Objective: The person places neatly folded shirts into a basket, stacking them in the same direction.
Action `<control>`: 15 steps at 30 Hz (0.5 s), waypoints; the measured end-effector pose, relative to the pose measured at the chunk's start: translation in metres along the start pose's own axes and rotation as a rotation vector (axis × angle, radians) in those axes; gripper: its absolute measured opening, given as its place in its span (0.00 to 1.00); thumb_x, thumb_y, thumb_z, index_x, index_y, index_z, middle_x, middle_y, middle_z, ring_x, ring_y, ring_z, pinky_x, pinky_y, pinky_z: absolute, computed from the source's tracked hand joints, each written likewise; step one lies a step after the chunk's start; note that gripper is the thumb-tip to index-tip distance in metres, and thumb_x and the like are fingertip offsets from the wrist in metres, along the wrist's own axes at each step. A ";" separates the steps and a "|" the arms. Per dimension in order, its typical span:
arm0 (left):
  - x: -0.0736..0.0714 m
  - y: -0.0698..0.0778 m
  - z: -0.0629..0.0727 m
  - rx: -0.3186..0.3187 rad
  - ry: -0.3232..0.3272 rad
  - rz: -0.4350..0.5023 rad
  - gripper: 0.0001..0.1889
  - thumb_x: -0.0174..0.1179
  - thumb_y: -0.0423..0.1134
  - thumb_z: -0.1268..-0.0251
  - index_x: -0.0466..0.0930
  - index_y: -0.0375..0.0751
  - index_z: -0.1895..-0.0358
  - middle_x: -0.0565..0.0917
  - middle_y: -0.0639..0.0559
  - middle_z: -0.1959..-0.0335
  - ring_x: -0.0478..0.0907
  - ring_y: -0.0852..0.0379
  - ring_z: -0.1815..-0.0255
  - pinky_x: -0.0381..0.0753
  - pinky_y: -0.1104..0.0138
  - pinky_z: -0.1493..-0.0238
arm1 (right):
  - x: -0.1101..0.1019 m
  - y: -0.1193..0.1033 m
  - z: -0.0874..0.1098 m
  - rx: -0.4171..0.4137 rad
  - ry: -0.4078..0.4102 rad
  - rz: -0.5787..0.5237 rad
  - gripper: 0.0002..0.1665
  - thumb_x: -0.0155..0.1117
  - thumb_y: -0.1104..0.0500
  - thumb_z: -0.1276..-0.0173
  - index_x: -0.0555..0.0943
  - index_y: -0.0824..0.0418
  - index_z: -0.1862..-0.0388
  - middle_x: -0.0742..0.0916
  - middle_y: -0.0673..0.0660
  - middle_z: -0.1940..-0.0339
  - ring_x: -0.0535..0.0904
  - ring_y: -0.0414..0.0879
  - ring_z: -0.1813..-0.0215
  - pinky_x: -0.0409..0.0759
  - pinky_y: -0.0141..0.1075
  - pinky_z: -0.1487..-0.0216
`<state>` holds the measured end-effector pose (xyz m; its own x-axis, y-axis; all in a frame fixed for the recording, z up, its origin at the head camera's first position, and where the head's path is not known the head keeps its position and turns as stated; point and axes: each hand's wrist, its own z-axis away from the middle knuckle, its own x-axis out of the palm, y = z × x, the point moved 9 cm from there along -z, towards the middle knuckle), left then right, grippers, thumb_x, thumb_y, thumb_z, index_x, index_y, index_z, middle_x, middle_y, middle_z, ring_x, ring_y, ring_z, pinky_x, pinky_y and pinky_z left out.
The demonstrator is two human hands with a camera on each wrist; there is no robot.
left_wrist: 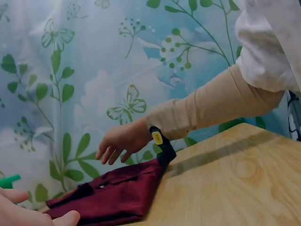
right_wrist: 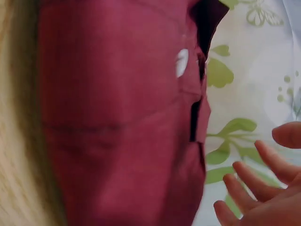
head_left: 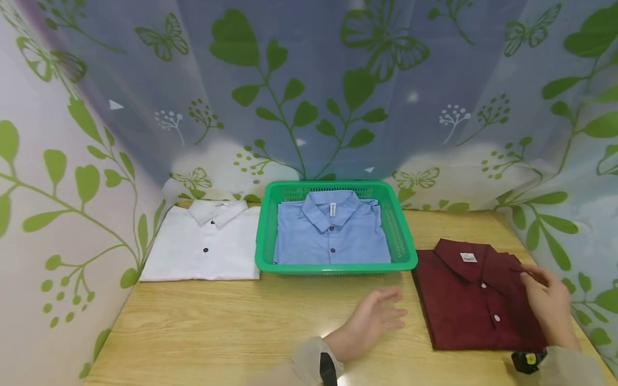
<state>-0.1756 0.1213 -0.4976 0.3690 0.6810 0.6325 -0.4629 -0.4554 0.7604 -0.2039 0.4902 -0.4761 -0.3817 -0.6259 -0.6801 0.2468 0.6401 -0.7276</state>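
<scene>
A folded maroon shirt (head_left: 463, 316) lies collar away from me at the right of the table, with white buttons and a white neck label. My right hand (head_left: 547, 300) is over its right side near the shoulder. In the right wrist view that hand's spread fingers (right_wrist: 244, 188) are apart from the cloth and hold nothing. To the left of the shirt, my left hand (head_left: 369, 321) hovers above the table with its fingers loosely extended and nothing in them. A folded blue shirt (head_left: 309, 236) sits inside a green basket (head_left: 338, 268) at the middle.
A folded white shirt (head_left: 193, 262) with dark buttons lies left of the basket. Behind and along both sides of the wooden table (head_left: 203, 321) hangs a curtain (head_left: 309, 96) printed with leaves and butterflies.
</scene>
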 end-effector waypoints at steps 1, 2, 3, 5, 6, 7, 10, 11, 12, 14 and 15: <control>0.000 -0.005 -0.002 -0.008 0.004 0.040 0.33 0.39 0.46 0.25 0.54 0.23 0.27 0.55 0.28 0.26 0.56 0.25 0.28 0.58 0.41 0.30 | 0.002 0.007 -0.001 0.043 -0.011 -0.015 0.27 0.52 0.48 0.23 0.74 0.65 0.35 0.79 0.44 0.51 0.71 0.44 0.47 0.66 0.29 0.58; 0.001 -0.010 -0.004 -0.017 0.005 0.078 0.35 0.39 0.48 0.26 0.53 0.24 0.27 0.52 0.27 0.25 0.53 0.24 0.28 0.55 0.40 0.29 | 0.003 0.014 -0.002 0.088 -0.023 -0.031 0.29 0.51 0.48 0.23 0.72 0.66 0.34 0.79 0.52 0.47 0.71 0.45 0.46 0.66 0.30 0.57; 0.001 -0.015 -0.006 -0.027 0.003 0.113 0.36 0.39 0.49 0.27 0.53 0.24 0.26 0.50 0.26 0.24 0.51 0.24 0.27 0.53 0.40 0.28 | 0.005 0.020 -0.003 0.130 -0.040 -0.042 0.31 0.49 0.47 0.23 0.70 0.67 0.32 0.77 0.59 0.42 0.70 0.47 0.44 0.67 0.32 0.54; 0.003 -0.025 -0.008 -0.051 -0.014 0.172 0.38 0.39 0.51 0.27 0.51 0.25 0.25 0.45 0.25 0.24 0.45 0.24 0.26 0.48 0.40 0.27 | 0.009 0.030 -0.004 0.191 -0.079 -0.052 0.35 0.46 0.47 0.23 0.64 0.71 0.28 0.69 0.70 0.33 0.65 0.58 0.39 0.68 0.38 0.48; 0.004 -0.029 -0.009 -0.062 -0.021 0.193 0.38 0.39 0.53 0.27 0.50 0.26 0.24 0.43 0.24 0.23 0.43 0.24 0.25 0.46 0.40 0.26 | 0.012 0.035 -0.005 0.215 -0.109 -0.050 0.38 0.45 0.46 0.23 0.60 0.73 0.27 0.65 0.74 0.30 0.62 0.63 0.36 0.68 0.42 0.45; 0.005 -0.033 -0.010 -0.075 -0.027 0.210 0.39 0.39 0.54 0.27 0.50 0.27 0.24 0.41 0.24 0.23 0.41 0.24 0.25 0.45 0.41 0.26 | 0.015 0.039 -0.005 0.229 -0.135 -0.045 0.39 0.44 0.46 0.23 0.58 0.75 0.26 0.64 0.75 0.30 0.60 0.65 0.36 0.68 0.44 0.44; 0.004 -0.044 -0.010 -0.106 -0.034 0.252 0.41 0.38 0.58 0.27 0.49 0.27 0.23 0.38 0.24 0.23 0.37 0.25 0.24 0.41 0.42 0.25 | 0.020 0.049 -0.005 0.269 -0.189 -0.052 0.43 0.42 0.46 0.23 0.52 0.78 0.25 0.60 0.78 0.28 0.58 0.68 0.34 0.67 0.50 0.41; 0.004 -0.047 -0.011 -0.110 -0.037 0.259 0.42 0.38 0.58 0.27 0.49 0.27 0.23 0.38 0.25 0.23 0.37 0.25 0.24 0.41 0.42 0.25 | 0.021 0.050 -0.005 0.272 -0.195 -0.052 0.43 0.42 0.46 0.23 0.50 0.79 0.25 0.60 0.79 0.28 0.58 0.68 0.34 0.66 0.51 0.41; 0.003 -0.049 -0.012 -0.110 -0.036 0.267 0.42 0.38 0.59 0.27 0.49 0.27 0.24 0.38 0.25 0.23 0.37 0.25 0.24 0.41 0.43 0.25 | 0.021 0.052 -0.006 0.269 -0.193 -0.047 0.43 0.42 0.46 0.23 0.50 0.79 0.25 0.60 0.79 0.28 0.58 0.68 0.34 0.66 0.51 0.41; 0.002 -0.053 -0.014 -0.108 -0.035 0.282 0.42 0.38 0.59 0.27 0.50 0.26 0.24 0.38 0.25 0.23 0.37 0.25 0.24 0.41 0.43 0.25 | 0.021 0.053 -0.007 0.264 -0.194 -0.034 0.43 0.42 0.47 0.23 0.50 0.80 0.26 0.60 0.80 0.29 0.59 0.69 0.34 0.66 0.51 0.43; 0.002 -0.054 -0.015 -0.107 -0.035 0.285 0.42 0.37 0.59 0.27 0.50 0.26 0.24 0.38 0.26 0.23 0.37 0.25 0.24 0.41 0.43 0.25 | 0.022 0.053 -0.007 0.260 -0.203 -0.027 0.43 0.42 0.47 0.24 0.49 0.81 0.27 0.60 0.81 0.30 0.59 0.70 0.34 0.66 0.52 0.42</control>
<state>-0.1619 0.1556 -0.5392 0.2390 0.5137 0.8240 -0.6333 -0.5608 0.5333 -0.2058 0.5137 -0.5289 -0.2123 -0.7340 -0.6451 0.4681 0.5030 -0.7265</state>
